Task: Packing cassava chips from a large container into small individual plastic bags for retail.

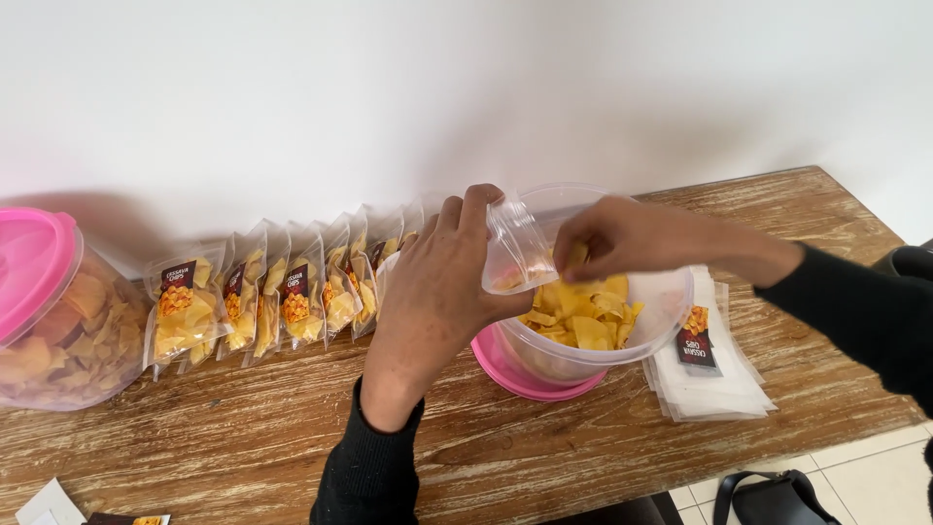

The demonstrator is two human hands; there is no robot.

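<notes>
While the small clear pouch point(518, 248) hangs over the open tub point(671, 301) of yellow chips point(583, 316), its mouth faces right and slightly up toward the right hand point(622, 238), and its long axis runs tilted, from the low closed end at the left to the raised opening. The left hand point(437, 282) pinches the pouch at its top edge between thumb and fingers; the right hand is closed on a chip point(579, 255) at the mouth. The pouch is limp, so I judge the mouth could fold shut and the chip snap or drop back into the tub; a slack pinch could let the pouch slide down. Filled pouches point(282, 292) lean in a row to the left, empty ones point(705, 365) lie stacked right of the tub, on the wooden table point(243, 437)
</notes>
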